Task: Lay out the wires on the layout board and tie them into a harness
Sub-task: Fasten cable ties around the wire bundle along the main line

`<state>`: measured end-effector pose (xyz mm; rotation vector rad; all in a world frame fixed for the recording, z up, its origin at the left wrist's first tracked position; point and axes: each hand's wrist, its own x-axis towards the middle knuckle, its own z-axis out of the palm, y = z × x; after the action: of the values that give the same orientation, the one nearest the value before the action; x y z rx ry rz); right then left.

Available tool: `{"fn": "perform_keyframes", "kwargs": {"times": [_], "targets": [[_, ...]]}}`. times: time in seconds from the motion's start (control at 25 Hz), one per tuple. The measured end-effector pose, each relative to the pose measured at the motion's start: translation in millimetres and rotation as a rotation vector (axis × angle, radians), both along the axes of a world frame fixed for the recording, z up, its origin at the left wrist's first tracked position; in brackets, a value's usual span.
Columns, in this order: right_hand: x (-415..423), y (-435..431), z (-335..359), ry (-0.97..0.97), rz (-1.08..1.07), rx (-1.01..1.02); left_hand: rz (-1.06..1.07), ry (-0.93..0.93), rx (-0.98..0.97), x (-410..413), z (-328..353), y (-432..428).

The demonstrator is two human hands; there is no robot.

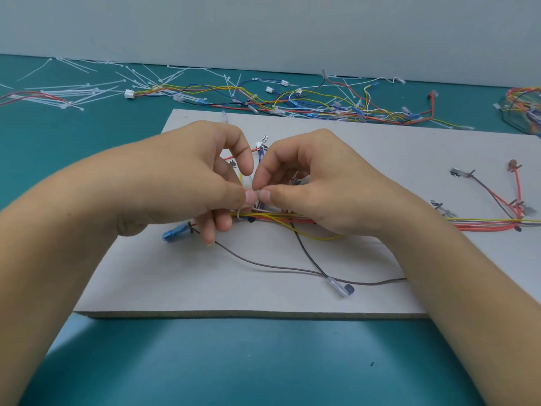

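Note:
A grey layout board (205, 288) lies on the teal table with a bundle of red, yellow and dark wires (483, 224) running across it. My left hand (190, 183) and my right hand (310, 183) meet above the bundle near the board's middle. Between thumb and forefinger each hand pinches a white cable tie (257, 194), which loops down around the wires. A blue terminal (172, 234) lies just left of my left hand. A brown wire (278, 266) and a black wire with a clear terminal (339, 285) trail toward the front edge.
Loose white cable ties (73, 92) and spare coloured wires with connectors (322, 104) are strewn along the back of the table. Another wire bundle (524, 109) sits at the far right. Wire branches with terminals (515, 194) spread over the board's right side.

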<state>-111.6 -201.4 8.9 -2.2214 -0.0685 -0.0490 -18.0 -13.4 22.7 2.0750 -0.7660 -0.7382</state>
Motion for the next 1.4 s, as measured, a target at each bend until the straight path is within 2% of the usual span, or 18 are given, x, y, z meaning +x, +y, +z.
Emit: {"fn": "perform_keyframes", "kwargs": {"times": [0.32,0.64,0.88,1.4], "targets": [[4.0,-2.8,-5.3,0.0,-0.03,0.009,0.041,-0.01,-0.076,-2.1,-2.5,-3.7],[3.8,0.5,-5.3,-0.021,-0.05,-0.1,0.059,-0.027,-0.16,-5.0,-2.0,-8.1],[3.1,3.7,-2.8,-0.059,-0.07,-0.223,0.052,-0.038,-0.152,-4.9,-2.7,-8.3],[-0.6,2.8,-3.6,0.035,0.08,-0.204,0.043,-0.018,-0.096,-5.8,-4.2,-8.0]]}}
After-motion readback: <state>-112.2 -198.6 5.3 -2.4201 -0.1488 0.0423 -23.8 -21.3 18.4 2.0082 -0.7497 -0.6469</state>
